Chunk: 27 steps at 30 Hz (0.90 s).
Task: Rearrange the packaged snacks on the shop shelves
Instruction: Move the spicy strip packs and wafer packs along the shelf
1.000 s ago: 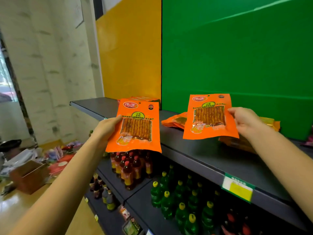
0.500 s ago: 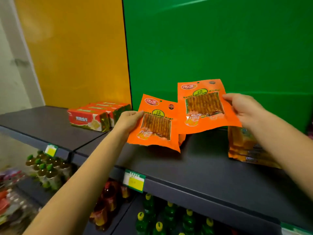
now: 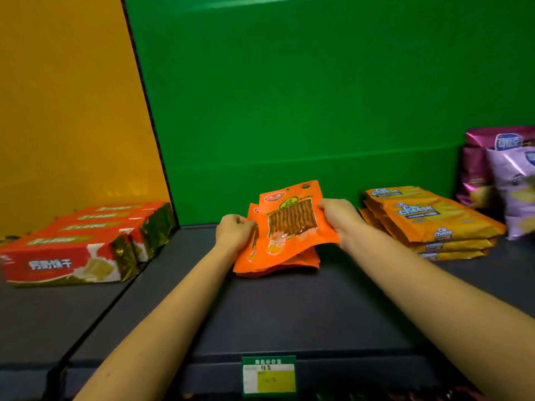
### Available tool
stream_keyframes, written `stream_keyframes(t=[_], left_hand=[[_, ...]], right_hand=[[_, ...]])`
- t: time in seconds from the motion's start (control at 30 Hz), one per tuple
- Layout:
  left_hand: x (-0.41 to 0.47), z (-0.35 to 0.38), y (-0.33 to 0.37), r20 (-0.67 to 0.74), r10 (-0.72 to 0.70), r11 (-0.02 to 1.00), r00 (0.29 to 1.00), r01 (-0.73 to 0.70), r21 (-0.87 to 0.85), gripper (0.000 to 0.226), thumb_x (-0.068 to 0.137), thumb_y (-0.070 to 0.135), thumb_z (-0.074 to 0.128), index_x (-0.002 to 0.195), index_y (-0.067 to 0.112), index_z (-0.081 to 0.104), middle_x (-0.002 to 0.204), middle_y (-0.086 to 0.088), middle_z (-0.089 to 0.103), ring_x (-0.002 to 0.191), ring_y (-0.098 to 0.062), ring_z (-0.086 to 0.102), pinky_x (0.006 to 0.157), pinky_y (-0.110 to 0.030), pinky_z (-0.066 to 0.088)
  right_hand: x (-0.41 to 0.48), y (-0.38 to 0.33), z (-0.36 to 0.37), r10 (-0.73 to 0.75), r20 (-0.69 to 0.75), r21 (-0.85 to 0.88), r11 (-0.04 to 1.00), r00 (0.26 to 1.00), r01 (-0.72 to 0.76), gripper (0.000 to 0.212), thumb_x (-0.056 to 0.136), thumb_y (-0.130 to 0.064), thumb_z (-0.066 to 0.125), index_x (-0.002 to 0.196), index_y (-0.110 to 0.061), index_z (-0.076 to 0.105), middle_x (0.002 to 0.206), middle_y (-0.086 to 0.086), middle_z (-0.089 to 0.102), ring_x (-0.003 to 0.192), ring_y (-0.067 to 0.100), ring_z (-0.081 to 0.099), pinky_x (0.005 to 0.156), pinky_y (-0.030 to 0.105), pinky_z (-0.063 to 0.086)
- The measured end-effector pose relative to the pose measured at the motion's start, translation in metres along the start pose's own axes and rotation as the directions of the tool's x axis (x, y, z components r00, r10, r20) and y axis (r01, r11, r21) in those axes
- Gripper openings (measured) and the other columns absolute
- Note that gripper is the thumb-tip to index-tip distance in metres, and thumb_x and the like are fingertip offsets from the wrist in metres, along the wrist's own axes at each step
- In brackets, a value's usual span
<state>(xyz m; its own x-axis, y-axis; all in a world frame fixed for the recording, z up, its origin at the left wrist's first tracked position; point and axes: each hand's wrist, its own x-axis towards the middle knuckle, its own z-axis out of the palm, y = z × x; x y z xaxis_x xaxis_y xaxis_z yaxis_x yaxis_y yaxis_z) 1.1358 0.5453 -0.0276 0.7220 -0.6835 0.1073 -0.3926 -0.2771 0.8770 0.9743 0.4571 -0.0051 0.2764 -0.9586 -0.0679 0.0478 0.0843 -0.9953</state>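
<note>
Orange snack packets with clear windows showing brown strips are bunched at the middle back of the dark grey shelf. My right hand grips the right edge of the front orange packet, which overlaps a second orange packet held at its left edge by my left hand. Both packets rest tilted over more orange packets lying flat on the shelf beneath them. Those lower packets are mostly hidden.
Red biscuit boxes lie in a row on the shelf at the left. A stack of yellow Cal Cheese packs sits at the right, with purple crisp bags behind it. A green-and-yellow price tag hangs on the shelf's front edge.
My hands came together, bringing the two orange packets from apart in the air to overlapping, lowered onto the pile at the shelf's back. The view swung right and down.
</note>
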Motion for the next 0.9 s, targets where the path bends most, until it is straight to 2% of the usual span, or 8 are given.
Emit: stream_keyframes(t=[0.13, 0.27, 0.37, 0.47, 0.6, 0.7, 0.77, 0.9], left_hand=[[0.006, 0.005, -0.004, 0.031, -0.012, 1.0, 0.999, 0.013, -0.024, 0.02, 0.086, 0.021, 0.058, 0.067, 0.02, 0.056, 0.087, -0.01, 0.064, 0.09, -0.027, 0.063, 0.083, -0.032, 0.049], [0.012, 0.006, -0.005, 0.05, -0.011, 0.995, 0.999, 0.016, -0.097, 0.02, 0.088, 0.026, 0.053, 0.085, 0.013, 0.067, 0.097, -0.016, 0.067, 0.097, -0.031, 0.063, 0.087, -0.037, 0.049], [0.019, 0.002, -0.013, 0.126, -0.029, 0.994, 0.992, 0.043, -0.103, 0.047, 0.083, 0.035, 0.055, 0.122, 0.009, 0.056, 0.123, -0.017, 0.061, 0.11, -0.034, 0.059, 0.096, -0.044, 0.048], [0.012, -0.001, -0.012, 0.262, -0.122, 0.932, 0.957, 0.201, -0.302, 0.05, 0.092, 0.024, 0.051, 0.135, 0.003, 0.039, 0.114, -0.017, 0.062, 0.095, -0.031, 0.064, 0.074, -0.039, 0.054], [0.007, -0.002, -0.012, 0.397, -0.153, 0.839, 0.905, 0.331, -0.431, 0.023, 0.097, 0.022, 0.041, 0.097, 0.008, 0.06, 0.056, -0.005, 0.07, 0.046, -0.016, 0.066, 0.047, -0.024, 0.054], [0.001, 0.0, -0.005, 0.405, -0.137, 0.822, 0.904, 0.332, -0.463, 0.019, 0.097, 0.022, 0.042, 0.112, 0.012, 0.049, 0.071, -0.01, 0.067, 0.054, -0.023, 0.064, 0.044, -0.027, 0.054], [-0.003, 0.002, -0.001, 0.396, -0.116, 0.842, 0.911, 0.302, -0.448, 0.034, 0.097, 0.019, 0.042, 0.131, 0.016, 0.038, 0.082, -0.01, 0.06, 0.065, -0.023, 0.06, 0.048, -0.029, 0.053], [-0.004, 0.006, 0.0, 0.401, -0.057, 0.896, 0.914, 0.224, -0.384, 0.048, 0.097, 0.009, 0.039, 0.143, 0.013, 0.025, 0.082, -0.006, 0.057, 0.066, -0.02, 0.057, 0.042, -0.021, 0.051]], right_hand=[[0.001, 0.015, 0.012, -0.012, -0.072, -0.07, 0.998, 0.997, 0.006, 0.031, 0.088, 0.0, 0.042, 0.06, -0.011, 0.05, 0.053, 0.009, 0.055, 0.026, 0.007, 0.05, 0.034, 0.014, 0.037], [0.002, 0.016, 0.021, -0.09, -0.119, -0.294, 0.954, 0.989, 0.051, 0.022, 0.088, -0.009, 0.047, 0.086, -0.006, 0.069, 0.097, 0.017, 0.064, 0.092, 0.029, 0.063, 0.079, 0.031, 0.049], [-0.003, 0.016, 0.025, -0.135, -0.109, -0.381, 0.921, 0.985, 0.084, 0.023, 0.088, -0.012, 0.049, 0.099, -0.009, 0.069, 0.112, 0.017, 0.067, 0.108, 0.033, 0.06, 0.089, 0.034, 0.046], [-0.003, 0.018, 0.022, -0.054, 0.0, -0.32, 0.946, 0.999, 0.051, 0.022, 0.091, -0.02, 0.05, 0.109, -0.011, 0.059, 0.117, 0.01, 0.063, 0.108, 0.026, 0.058, 0.092, 0.033, 0.046], [-0.003, 0.027, 0.015, 0.113, 0.147, -0.172, 0.981, 0.983, -0.087, 0.039, 0.097, -0.033, 0.042, 0.125, -0.009, 0.053, 0.122, 0.007, 0.062, 0.104, 0.021, 0.059, 0.104, 0.038, 0.042], [-0.004, 0.034, 0.016, 0.157, 0.185, -0.043, 0.987, 0.97, -0.152, 0.041, 0.099, -0.032, 0.037, 0.133, -0.01, 0.049, 0.122, 0.015, 0.063, 0.082, 0.023, 0.064, 0.079, 0.035, 0.054], [-0.004, 0.036, 0.02, 0.178, 0.193, -0.021, 0.984, 0.965, -0.177, 0.04, 0.099, -0.033, 0.037, 0.134, -0.016, 0.045, 0.115, 0.016, 0.064, 0.071, 0.022, 0.063, 0.061, 0.031, 0.054], [0.0, 0.035, 0.028, 0.177, 0.179, -0.064, 0.984, 0.968, -0.169, 0.043, 0.098, -0.037, 0.037, 0.135, -0.017, 0.046, 0.119, 0.017, 0.063, 0.075, 0.025, 0.064, 0.067, 0.034, 0.054]])
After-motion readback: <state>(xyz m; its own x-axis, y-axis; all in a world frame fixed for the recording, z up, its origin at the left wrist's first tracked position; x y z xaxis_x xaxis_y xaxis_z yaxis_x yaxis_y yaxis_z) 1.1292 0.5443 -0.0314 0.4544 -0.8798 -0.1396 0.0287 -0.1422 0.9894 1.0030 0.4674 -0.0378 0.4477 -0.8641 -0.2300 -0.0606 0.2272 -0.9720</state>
